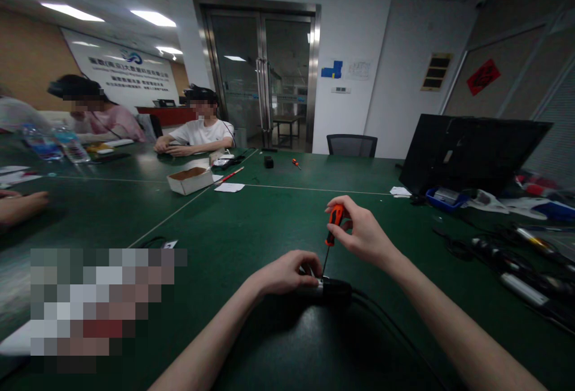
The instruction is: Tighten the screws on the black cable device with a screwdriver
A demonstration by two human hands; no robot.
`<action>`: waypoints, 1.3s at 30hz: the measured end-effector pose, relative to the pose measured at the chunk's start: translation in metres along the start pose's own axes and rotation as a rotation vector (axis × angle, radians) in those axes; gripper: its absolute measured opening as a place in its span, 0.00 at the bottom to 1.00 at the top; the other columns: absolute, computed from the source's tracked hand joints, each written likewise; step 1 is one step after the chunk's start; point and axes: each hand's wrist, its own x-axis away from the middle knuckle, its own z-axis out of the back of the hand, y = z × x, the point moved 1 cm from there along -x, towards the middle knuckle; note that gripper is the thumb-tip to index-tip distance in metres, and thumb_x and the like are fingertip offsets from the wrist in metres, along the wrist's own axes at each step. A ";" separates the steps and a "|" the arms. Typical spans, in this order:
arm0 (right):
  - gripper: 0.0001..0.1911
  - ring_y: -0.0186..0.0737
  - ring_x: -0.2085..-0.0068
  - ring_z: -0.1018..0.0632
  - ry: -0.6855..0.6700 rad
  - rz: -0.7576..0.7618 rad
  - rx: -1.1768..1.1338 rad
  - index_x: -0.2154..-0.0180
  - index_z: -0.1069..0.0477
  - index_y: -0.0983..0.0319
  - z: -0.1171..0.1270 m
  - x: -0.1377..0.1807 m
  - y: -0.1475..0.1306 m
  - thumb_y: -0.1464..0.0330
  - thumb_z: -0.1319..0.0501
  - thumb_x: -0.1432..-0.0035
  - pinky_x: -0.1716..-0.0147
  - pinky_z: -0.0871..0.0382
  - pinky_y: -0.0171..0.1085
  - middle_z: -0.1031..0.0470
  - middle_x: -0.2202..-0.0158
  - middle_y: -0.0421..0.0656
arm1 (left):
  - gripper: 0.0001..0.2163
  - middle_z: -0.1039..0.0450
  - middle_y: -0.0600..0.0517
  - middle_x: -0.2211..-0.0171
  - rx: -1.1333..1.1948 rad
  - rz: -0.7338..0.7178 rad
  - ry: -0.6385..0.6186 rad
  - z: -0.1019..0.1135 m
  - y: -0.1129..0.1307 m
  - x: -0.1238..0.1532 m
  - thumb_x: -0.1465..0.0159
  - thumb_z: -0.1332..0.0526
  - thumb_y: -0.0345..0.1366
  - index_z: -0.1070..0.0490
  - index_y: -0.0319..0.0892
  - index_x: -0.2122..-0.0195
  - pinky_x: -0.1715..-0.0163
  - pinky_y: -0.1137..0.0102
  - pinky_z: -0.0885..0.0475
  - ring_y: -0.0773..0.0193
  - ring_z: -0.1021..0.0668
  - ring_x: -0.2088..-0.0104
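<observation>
Green table (pixel 251 217), left hand (pixel 287 272) is clamped on a corded gadget (pixel 338 291), right hand (pixel 362 229) pinches a screwdriver (pixel 336 215), probably touching it

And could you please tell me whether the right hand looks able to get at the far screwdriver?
Probably not as things stand: the right hand holds the near screwdriver, and the far screwdriver lies well beyond that hand, past the seam.
</observation>
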 end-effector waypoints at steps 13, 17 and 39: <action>0.15 0.40 0.62 0.21 0.017 0.013 0.002 0.53 0.34 0.59 0.002 0.000 -0.001 0.70 0.39 0.44 0.66 0.25 0.37 0.22 0.56 0.46 | 0.10 0.25 0.52 0.62 -0.028 0.009 0.011 0.000 -0.004 0.000 0.42 0.35 0.39 0.27 0.42 0.61 0.62 0.69 0.31 0.59 0.25 0.62; 0.15 0.40 0.64 0.23 0.085 0.074 0.053 0.54 0.34 0.59 0.006 0.001 -0.003 0.70 0.41 0.45 0.65 0.29 0.37 0.23 0.58 0.45 | 0.10 0.25 0.51 0.62 -0.023 0.022 0.018 0.000 -0.005 -0.001 0.43 0.35 0.39 0.27 0.41 0.62 0.62 0.68 0.31 0.58 0.24 0.61; 0.10 0.43 0.65 0.17 -0.650 0.039 0.477 0.68 0.19 0.55 -0.034 0.018 0.002 0.76 0.36 0.44 0.70 0.35 0.33 0.17 0.66 0.41 | 0.11 0.24 0.52 0.61 -0.032 -0.022 0.023 -0.001 -0.009 -0.002 0.42 0.34 0.38 0.26 0.41 0.59 0.59 0.67 0.31 0.58 0.24 0.61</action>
